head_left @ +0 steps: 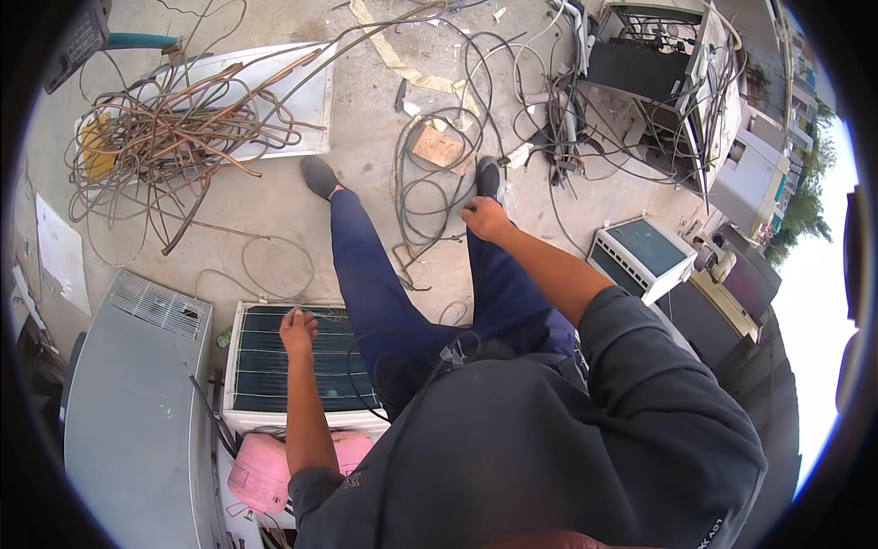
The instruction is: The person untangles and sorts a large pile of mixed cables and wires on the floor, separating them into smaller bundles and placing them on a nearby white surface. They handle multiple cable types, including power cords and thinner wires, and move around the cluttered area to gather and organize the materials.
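My left hand [298, 333] hangs over the grille end of a white air-conditioner outdoor unit [240, 366], its fingers curled in; whether they hold anything does not show. In front of my right leg is my right hand [487, 220], closed, with thumb and fingers drawn together; what is in it, if anything, is hidden. Nearest to that hand lie loose loops of dark cable [409, 206] on the concrete between my feet. A reddish brick-like block [438, 148] rests among these loops. I stand with both legs apart.
A tangled heap of copper tubing [197, 137] lies on a white panel [315, 101] at the far left. A grey cabinet [137, 393] and a pink container [259, 471] are at my left. At the right stand a stripped metal frame [640, 69] with wires and another outdoor unit [651, 247].
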A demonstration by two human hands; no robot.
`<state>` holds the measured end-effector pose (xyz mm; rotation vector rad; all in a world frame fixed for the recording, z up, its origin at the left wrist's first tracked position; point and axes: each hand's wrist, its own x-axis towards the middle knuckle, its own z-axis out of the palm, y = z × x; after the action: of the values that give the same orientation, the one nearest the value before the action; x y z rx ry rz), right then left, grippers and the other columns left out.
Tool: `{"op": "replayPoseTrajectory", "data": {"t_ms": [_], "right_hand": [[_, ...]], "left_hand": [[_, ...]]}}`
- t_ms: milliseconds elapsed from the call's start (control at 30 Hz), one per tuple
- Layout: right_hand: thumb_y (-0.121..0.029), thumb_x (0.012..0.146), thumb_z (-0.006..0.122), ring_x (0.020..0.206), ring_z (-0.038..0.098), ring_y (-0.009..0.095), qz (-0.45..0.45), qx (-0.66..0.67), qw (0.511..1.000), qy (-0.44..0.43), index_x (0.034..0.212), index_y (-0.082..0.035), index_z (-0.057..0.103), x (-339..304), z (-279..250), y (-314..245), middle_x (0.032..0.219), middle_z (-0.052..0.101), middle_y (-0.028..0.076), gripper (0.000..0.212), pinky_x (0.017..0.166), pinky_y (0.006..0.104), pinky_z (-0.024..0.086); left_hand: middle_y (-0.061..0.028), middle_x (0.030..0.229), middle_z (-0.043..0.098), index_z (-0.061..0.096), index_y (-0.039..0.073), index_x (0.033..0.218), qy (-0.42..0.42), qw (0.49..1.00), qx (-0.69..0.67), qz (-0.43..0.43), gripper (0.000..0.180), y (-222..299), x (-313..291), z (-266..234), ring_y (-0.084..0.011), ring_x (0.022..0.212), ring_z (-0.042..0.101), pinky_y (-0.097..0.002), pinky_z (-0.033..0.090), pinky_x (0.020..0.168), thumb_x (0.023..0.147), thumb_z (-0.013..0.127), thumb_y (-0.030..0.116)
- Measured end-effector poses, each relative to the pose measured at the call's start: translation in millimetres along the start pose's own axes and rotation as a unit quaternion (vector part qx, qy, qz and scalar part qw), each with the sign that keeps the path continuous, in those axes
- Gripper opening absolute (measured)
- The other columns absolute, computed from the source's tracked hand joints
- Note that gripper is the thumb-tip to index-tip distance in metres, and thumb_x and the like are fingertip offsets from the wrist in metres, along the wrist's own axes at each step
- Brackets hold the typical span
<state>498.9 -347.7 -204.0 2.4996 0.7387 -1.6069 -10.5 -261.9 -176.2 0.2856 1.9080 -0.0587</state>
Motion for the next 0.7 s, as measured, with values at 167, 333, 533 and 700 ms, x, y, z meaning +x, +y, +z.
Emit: {"op": "replayPoseTrajectory", "data": {"t_ms": [167, 333, 533, 700], "right_hand": [[-0.032, 0.089, 0.067, 0.099, 0.071, 0.041, -0.001, 0.147, 0.989, 0.020, 0.106, 0.000, 0.075, 15, -3, 69, 0.101, 0.074, 0.024, 0.037, 0.088, 0.0447, 0.055], [-0.031, 0.090, 0.067, 0.101, 0.071, 0.039, 0.068, 0.286, 0.956, 0.015, 0.107, 0.000, 0.075, -5, -7, 161, 0.104, 0.074, 0.025, 0.036, 0.091, 0.0437, 0.055], [-0.031, 0.089, 0.067, 0.104, 0.070, 0.039, 0.206, 0.292, 0.923, 0.143, 0.106, -0.001, 0.076, -1, -25, 294, 0.105, 0.074, 0.026, 0.036, 0.094, 0.0436, 0.054], [-0.031, 0.089, 0.067, 0.101, 0.071, 0.040, 0.201, 0.314, 0.919, 0.132, 0.106, 0.000, 0.076, 47, -33, 371, 0.100, 0.074, 0.026, 0.036, 0.091, 0.0437, 0.055]], "left_hand": [[-0.0076, 0.099, 0.071, 0.061, 0.004, 0.130, -0.008, 0.993, 0.063, 0.100, 0.031, 27, -53, 103, -0.0124, 0.076, 0.066, -0.0248, 0.051, 0.062, 0.106, 0.055, 0.021], [-0.0074, 0.101, 0.072, 0.064, 0.003, 0.128, -0.061, 0.964, 0.172, 0.196, 0.028, 44, -102, 234, -0.0119, 0.079, 0.065, -0.0248, 0.052, 0.068, 0.106, 0.054, 0.017], [-0.0081, 0.105, 0.072, 0.065, 0.003, 0.127, -0.234, 0.901, 0.313, 0.187, 0.029, 88, -153, 336, -0.0115, 0.082, 0.066, -0.0256, 0.053, 0.071, 0.106, 0.058, 0.023], [-0.0092, 0.108, 0.072, 0.059, 0.006, 0.135, -0.152, 0.967, 0.180, 0.095, 0.036, 76, -161, 331, -0.0147, 0.087, 0.067, -0.0296, 0.056, 0.076, 0.105, 0.059, 0.027]]}}
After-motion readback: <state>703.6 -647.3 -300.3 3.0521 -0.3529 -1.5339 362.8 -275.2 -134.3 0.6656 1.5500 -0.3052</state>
